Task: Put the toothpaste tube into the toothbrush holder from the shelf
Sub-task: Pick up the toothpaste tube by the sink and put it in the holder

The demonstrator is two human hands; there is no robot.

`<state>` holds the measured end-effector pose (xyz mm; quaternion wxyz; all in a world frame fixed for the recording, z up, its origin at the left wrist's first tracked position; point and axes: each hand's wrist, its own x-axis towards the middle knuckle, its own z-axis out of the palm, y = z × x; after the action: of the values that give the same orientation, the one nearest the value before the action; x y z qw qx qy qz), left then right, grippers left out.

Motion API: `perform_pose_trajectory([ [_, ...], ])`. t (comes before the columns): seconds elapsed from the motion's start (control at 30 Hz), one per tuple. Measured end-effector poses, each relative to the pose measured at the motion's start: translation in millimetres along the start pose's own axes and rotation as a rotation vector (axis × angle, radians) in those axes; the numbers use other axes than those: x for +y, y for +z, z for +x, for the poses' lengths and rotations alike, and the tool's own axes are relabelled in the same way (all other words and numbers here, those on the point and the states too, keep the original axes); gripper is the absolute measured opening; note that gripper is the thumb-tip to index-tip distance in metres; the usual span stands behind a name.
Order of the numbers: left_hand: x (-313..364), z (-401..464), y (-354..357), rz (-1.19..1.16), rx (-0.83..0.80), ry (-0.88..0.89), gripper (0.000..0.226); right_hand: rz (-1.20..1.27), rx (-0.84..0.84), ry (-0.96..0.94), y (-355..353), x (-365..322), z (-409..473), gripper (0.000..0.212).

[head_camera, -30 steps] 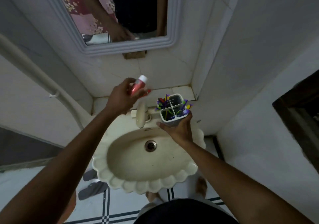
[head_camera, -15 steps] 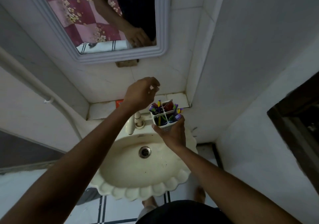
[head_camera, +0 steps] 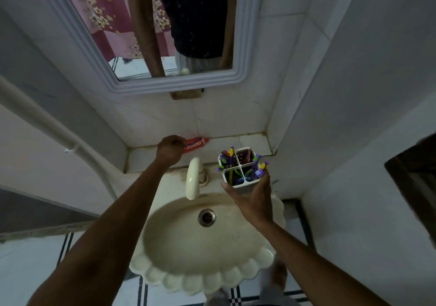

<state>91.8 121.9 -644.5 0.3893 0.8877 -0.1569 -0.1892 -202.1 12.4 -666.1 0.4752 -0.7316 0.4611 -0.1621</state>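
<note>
A cream ceramic basin with a scalloped rim (head_camera: pixel 200 279) filled the lower middle of the view, a metal drain (head_camera: pixel 207 217) at its bottom and a cream curved tap (head_camera: pixel 193 178) arching over its back edge. Above hung a mirror in a ridged white frame (head_camera: pixel 165 86), and behind the basin ran a white tiled shelf (head_camera: pixel 250 141) with stained grout lines. The right hand (head_camera: pixel 253 199) had its grip wrapped around the lower body of a white plastic toothbrush holder divided into four square compartments (head_camera: pixel 239 167), holding it upright above the basin's right back corner; purple, yellow and red toothbrush handles stood in three of its compartments, while the far right one showed reddish contents too dim to make out. The left hand (head_camera: pixel 170 149) rested on the shelf with its grip curled over one end of a red toothpaste tube (head_camera: pixel 197 144). The tube lay flat on the shelf against the wall, its long axis running left to right, the exposed end pointing right. White lettering ran along it, appearing upside down from the head view and reading roughly as "closeup", though not clearly.
</note>
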Motion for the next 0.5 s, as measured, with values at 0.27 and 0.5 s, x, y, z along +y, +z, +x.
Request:
perform_pose_trajectory([
  [0.27,-3.1,26.9,22.3,0.766,-0.069,0.353,0.04,-0.005,0.017,0.036,4.9,-0.1,1.8,0.134],
  [0.5,-4.3,34.8,37.9,1.116,-0.055,0.508,0.043,-0.025,0.018,0.052,6.2,-2.9,2.7,0.131],
])
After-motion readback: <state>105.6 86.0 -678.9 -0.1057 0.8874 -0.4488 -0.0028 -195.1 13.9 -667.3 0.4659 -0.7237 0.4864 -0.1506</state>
